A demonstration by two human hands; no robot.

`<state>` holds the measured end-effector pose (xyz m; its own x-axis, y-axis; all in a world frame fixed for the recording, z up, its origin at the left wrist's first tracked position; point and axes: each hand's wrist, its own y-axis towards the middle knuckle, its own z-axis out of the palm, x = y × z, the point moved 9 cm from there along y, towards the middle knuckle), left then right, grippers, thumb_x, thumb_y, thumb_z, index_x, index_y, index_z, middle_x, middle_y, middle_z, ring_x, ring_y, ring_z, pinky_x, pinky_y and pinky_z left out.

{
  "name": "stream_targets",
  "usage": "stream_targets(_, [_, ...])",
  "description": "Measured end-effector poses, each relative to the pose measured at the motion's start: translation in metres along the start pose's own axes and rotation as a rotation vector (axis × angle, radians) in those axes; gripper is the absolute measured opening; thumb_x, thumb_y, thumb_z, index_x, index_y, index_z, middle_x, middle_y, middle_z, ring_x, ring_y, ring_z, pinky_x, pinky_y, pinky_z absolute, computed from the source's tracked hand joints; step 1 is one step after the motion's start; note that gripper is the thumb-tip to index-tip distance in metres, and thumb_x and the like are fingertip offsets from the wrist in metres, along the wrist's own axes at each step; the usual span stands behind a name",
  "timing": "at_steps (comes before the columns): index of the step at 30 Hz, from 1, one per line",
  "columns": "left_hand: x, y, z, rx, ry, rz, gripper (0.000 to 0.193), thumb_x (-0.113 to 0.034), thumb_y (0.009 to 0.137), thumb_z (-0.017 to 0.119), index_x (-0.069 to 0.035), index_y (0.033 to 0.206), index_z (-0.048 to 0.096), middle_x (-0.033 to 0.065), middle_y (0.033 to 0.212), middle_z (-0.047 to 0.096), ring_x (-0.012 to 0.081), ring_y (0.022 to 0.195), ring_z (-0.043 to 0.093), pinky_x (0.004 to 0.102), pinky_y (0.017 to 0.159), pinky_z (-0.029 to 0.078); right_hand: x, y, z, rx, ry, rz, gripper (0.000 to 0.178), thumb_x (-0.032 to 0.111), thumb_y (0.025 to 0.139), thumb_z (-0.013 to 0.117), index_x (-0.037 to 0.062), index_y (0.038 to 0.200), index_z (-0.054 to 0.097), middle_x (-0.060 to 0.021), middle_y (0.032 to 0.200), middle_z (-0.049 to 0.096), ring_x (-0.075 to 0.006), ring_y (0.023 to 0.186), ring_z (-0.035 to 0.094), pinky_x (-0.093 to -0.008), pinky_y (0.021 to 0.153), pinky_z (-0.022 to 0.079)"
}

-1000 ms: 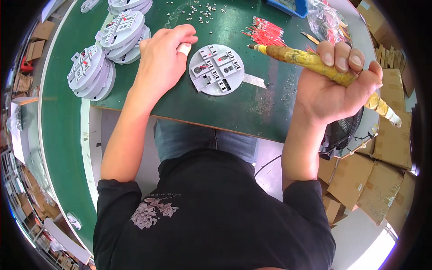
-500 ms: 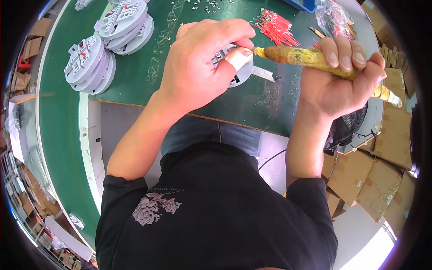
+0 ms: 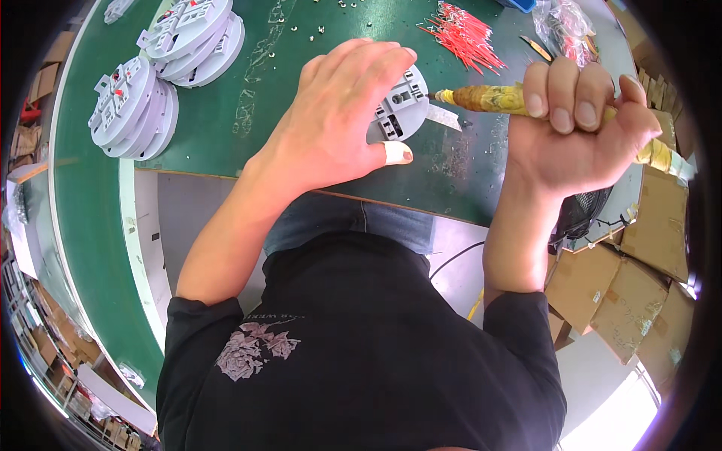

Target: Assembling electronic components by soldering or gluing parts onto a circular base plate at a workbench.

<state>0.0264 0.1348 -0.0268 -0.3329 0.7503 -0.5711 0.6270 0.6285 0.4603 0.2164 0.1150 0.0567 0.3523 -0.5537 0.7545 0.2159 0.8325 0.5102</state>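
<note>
Left hand point(image 3: 331, 113) loosely spread over grey disc point(image 3: 410, 113), inside table edge point(image 3: 410, 206); right hand point(image 3: 575, 143) clenches yellow tool point(image 3: 481, 98).

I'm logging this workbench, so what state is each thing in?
Grey disc: lying flat, partly covered
Left hand: over the grey disc, thumb spread from fingers
Yellow wrapped tool: held, tip pointing left at the disc's edge; contact unclear
Right hand: closed around the tool
Other grey discs: stacked unevenly
Red wires: loose pile
Clear plastic bag: crumpled

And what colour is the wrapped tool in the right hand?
The wrapped tool is mostly mottled yellow and brown, seen in the head view.
</note>
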Motion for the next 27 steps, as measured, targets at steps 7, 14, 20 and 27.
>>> stream_targets(7, [-0.010,0.002,0.011,0.065,0.068,-0.130,0.087,-0.029,0.063,0.088,-0.008,0.138,0.047,0.0131,0.132,0.057,0.0321,0.133,0.049,0.0444,0.109,0.034,-0.003,0.000,0.015,0.283,0.096,0.043,0.046,0.055,0.102,0.049,0.0185,0.123,0.065,0.0050,0.070,0.047,-0.0102,0.057,0.041,-0.0300,0.054,0.041])
stream_targets(14, [-0.012,-0.001,0.016,0.060,0.062,-0.164,0.086,-0.034,0.065,0.088,-0.008,0.136,0.047,0.0132,0.129,0.060,0.0308,0.135,0.046,0.0468,0.108,0.034,-0.027,-0.005,0.042,0.366,0.105,0.124,0.049,0.055,0.103,0.046,0.0136,0.122,0.064,0.0022,0.067,0.045,-0.0108,0.054,0.040,-0.0297,0.051,0.042])
stream_targets(20, [-0.012,-0.002,0.014,0.070,0.070,-0.166,0.089,-0.036,0.066,0.088,-0.007,0.137,0.044,0.0136,0.130,0.059,0.0306,0.136,0.045,0.0477,0.109,0.034,-0.046,-0.003,0.071,0.416,-0.043,0.131,0.044,0.046,0.103,0.055,0.0028,0.110,0.059,-0.0011,0.061,0.044,-0.0107,0.047,0.038,-0.0279,0.044,0.039])
stream_targets(27, [-0.007,-0.005,0.013,0.058,0.029,-0.213,0.096,-0.038,0.066,0.088,-0.003,0.141,0.039,0.0138,0.133,0.057,0.0294,0.137,0.044,0.0475,0.109,0.033,-0.049,-0.017,0.085,0.346,-0.297,-0.056,0.036,0.033,0.102,0.061,-0.0015,0.106,0.054,-0.0041,0.060,0.047,-0.0117,0.046,0.041,-0.0268,0.043,0.039])
